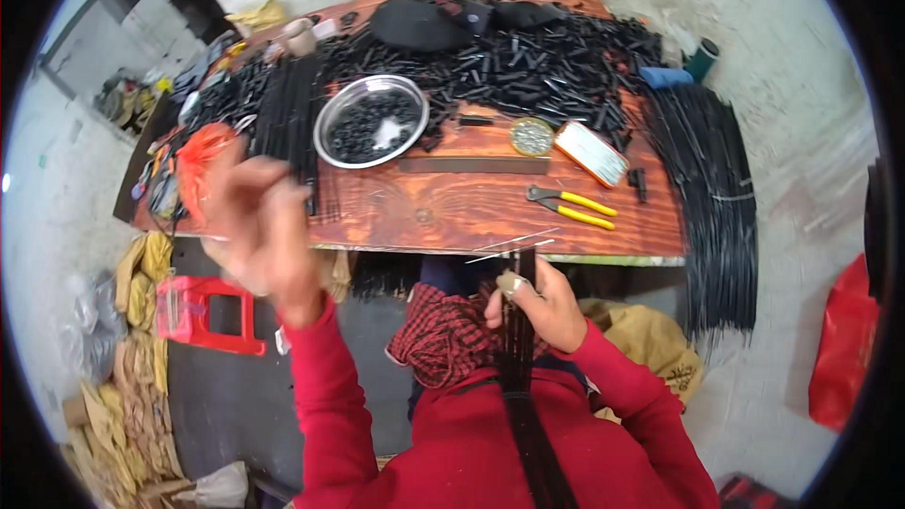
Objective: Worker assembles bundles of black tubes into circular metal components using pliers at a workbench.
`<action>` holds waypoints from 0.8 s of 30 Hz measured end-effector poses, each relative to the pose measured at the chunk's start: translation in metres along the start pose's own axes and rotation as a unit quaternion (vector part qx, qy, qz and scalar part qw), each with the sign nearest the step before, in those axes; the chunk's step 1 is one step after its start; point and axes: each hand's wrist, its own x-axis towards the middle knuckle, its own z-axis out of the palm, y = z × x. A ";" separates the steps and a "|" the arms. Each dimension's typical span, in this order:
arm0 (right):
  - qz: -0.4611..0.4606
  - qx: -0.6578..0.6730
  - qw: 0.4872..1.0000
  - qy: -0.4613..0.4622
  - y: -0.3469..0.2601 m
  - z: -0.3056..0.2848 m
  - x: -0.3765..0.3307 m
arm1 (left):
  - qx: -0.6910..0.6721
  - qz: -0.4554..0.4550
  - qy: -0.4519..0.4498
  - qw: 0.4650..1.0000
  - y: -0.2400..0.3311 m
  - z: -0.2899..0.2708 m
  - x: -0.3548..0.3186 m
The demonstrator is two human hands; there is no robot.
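My right hand (549, 309) is closed around a bundle of thin black rods (518, 349), held upright in front of my body, near the table's front edge. A pale band or ring shows on one of its fingers. A few thin, silvery rods (514, 247) stick out sideways by the bundle's upper end. My left hand (269, 236) is raised over the table's left front, near an orange-red plastic bag (200, 165). Motion smears its fingers, so I cannot tell whether it holds anything. Yellow-handled pincers (573, 207) lie beyond the right hand.
On the wooden table (377, 212) stand a metal bowl (419, 137) of small black parts, a round tin (532, 136) and a white-and-orange box (592, 155). Black pieces (528, 66) heap behind. Long black rods (712, 198) overhang the right edge. A red stool (253, 325) stands left.
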 end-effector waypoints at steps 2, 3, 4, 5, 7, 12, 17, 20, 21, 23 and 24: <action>-0.013 0.001 1.000 -0.011 0.002 -0.007 0.002 | 0.055 -0.132 -0.115 0.983 -0.043 0.019 -0.001; -0.024 -0.002 1.000 -0.019 0.003 -0.007 0.005 | 0.057 -0.154 -0.162 0.973 -0.067 0.020 -0.003; -0.028 0.000 0.999 -0.027 0.005 -0.005 0.008 | 0.010 -0.203 -0.177 0.963 -0.096 0.017 -0.009; -0.032 0.005 0.999 -0.025 0.006 -0.006 0.010 | 0.034 -0.228 -0.204 0.951 -0.119 0.018 -0.013; -0.038 0.011 0.999 -0.022 0.008 -0.009 0.014 | 0.065 -0.237 -0.224 0.943 -0.163 0.025 -0.020; -0.003 0.006 1.000 -0.004 0.007 -0.014 0.022 | 0.177 -0.139 -0.274 0.935 -0.239 0.073 -0.004; -0.011 0.022 1.000 0.012 0.008 -0.022 0.030 | 0.301 -0.101 -0.344 0.884 -0.279 0.122 -0.010; -0.004 0.018 1.000 0.021 0.009 -0.026 0.034 | 0.351 -0.115 -0.366 0.854 -0.288 0.135 -0.021; -0.004 0.022 1.000 0.016 0.010 -0.027 0.035 | 0.380 -0.092 -0.351 0.851 -0.291 0.136 -0.024; -0.003 0.027 0.999 0.016 0.011 -0.029 0.037 | 0.386 -0.080 -0.364 0.844 -0.289 0.139 -0.023; 0.002 0.026 1.000 0.016 0.011 -0.030 0.038 | 0.394 -0.069 -0.373 0.837 -0.288 0.139 -0.022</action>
